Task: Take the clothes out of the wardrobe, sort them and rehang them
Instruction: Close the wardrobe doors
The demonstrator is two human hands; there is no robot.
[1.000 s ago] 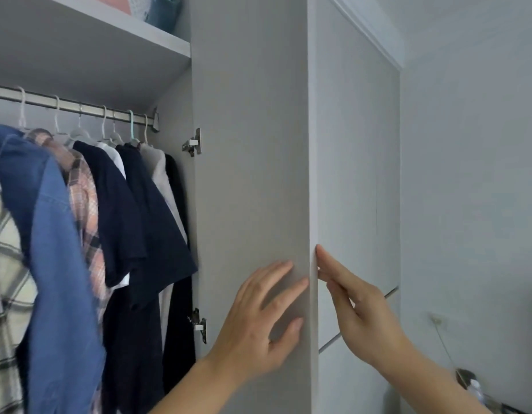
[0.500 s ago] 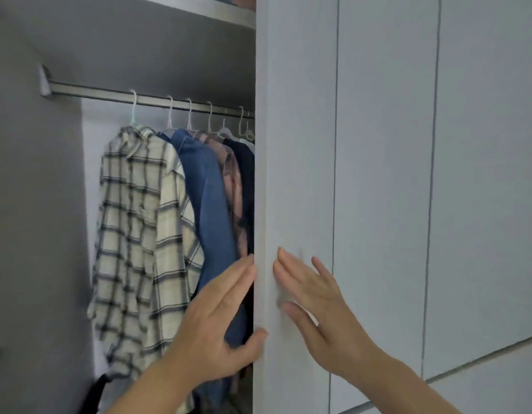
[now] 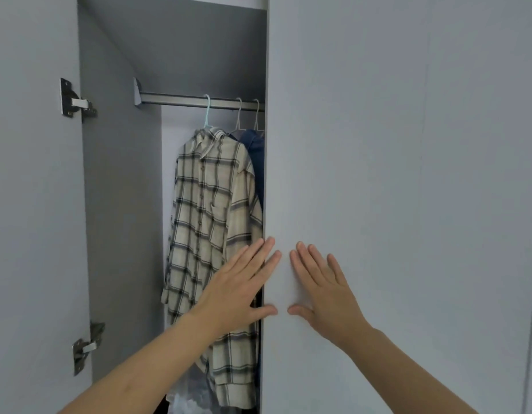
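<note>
While both hands lie flat with straight fingers on the right door (image 3: 378,174), the left hand (image 3: 238,291) at its edge and the right hand (image 3: 324,288) further in, the plaid shirt (image 3: 211,222) hangs lengthwise just beyond the left fingertips, nearer that hand.

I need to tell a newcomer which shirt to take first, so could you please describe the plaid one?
Look into the open wardrobe gap, under the metal rail. The plaid shirt hangs leftmost, beside the blue garment. It alone has a cream cloth with dark checks and a pale blue hanger.
</note>
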